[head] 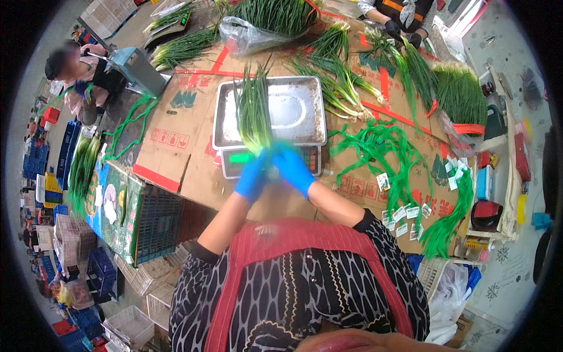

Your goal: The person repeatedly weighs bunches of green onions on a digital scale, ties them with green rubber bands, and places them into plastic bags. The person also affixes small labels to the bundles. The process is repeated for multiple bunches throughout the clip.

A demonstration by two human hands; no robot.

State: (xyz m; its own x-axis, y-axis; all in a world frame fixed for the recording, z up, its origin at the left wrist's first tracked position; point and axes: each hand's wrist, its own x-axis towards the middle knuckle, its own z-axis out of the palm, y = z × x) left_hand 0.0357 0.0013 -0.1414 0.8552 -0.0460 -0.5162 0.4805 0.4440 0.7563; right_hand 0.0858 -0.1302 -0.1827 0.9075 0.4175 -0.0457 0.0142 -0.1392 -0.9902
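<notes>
A bunch of green onions [255, 110] lies over the pan [294, 105] of a digital scale, its green tips pointing away from me and its white ends towards me. My left hand [253, 178], in a blue glove, is closed around the white ends. My right hand [292, 169], also gloved in blue, is right beside it at the same end. Its fingers are blurred, with a green smear around them, so I cannot tell what they grip. Part of the lit scale display [242, 157] shows behind the hands.
Green mesh netting strips [382, 154] with tags lie right of the scale. Loose green onions [338, 83] spread behind them. Large bundles stand at the back [272, 17] and right [459, 94]. A co-worker's gloved hands [402, 35] hold onions at upper right; another person [83, 79] is at left.
</notes>
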